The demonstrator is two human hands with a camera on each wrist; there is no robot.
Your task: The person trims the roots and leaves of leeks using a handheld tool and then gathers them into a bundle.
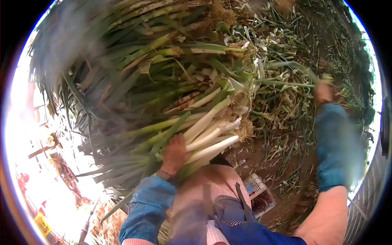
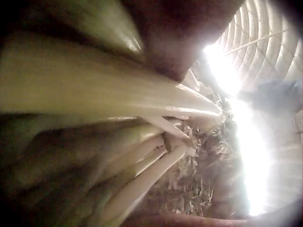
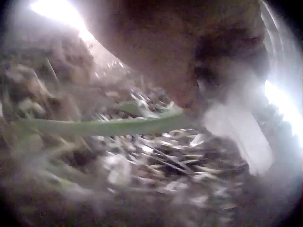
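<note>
My left hand (image 1: 174, 154) rests on several white leek stalks (image 1: 212, 149) at the near end of a big heap of leeks (image 1: 155, 98). The left wrist view shows a pale stalk (image 2: 118, 90) close up beneath the hand (image 2: 165, 33); its fingertips are hidden. Out to the right, my right hand (image 1: 324, 92) grips green leaf strips (image 1: 286, 83) that trail leftward. In the right wrist view the hand (image 3: 175, 47) is curled round a green strip (image 3: 109, 126) and a whitish piece (image 3: 244, 139).
Leaf scraps (image 1: 281, 106) litter the brown ground (image 1: 249, 153) right of the heap. A white plastic crate (image 1: 258, 188) stands on the ground beside the person's legs. Dry straw (image 1: 108, 222) and a yellow object (image 1: 42, 223) lie at the lower left.
</note>
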